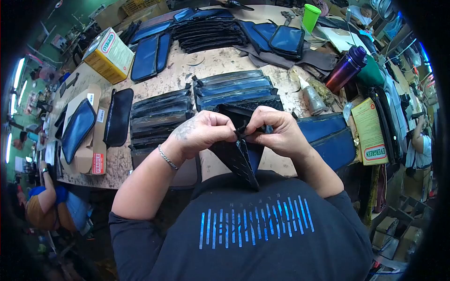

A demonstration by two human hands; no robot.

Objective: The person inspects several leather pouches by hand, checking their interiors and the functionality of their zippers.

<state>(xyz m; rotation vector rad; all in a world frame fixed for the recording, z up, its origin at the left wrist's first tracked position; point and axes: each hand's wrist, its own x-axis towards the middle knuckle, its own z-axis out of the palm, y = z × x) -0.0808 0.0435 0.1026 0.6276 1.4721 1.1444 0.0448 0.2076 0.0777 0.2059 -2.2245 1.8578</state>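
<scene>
Close in front of my chest, a black and dark blue pouch (241, 159) hangs tilted between my hands. My left hand (204, 132) pinches its upper corner from the left, with a chain bracelet on the wrist. From the right, my right hand (276, 131) pinches the same corner, and the fingertips of both hands nearly meet there. Just beyond my hands lie rows of overlapping blue and black pieces (234, 89). More dark strips (161, 117) lie left of my hands, and flat blue pieces (326, 140) lie to the right.
On the left stand a yellow and white box (108, 56) and cardboard (96, 136) under a blue pouch. A pile of black pieces (208, 33) is at the back. A purple bottle (346, 69), green cup (310, 18), glue bottle (313, 98) and yellow tin (370, 133) stand right. Other people are at both sides.
</scene>
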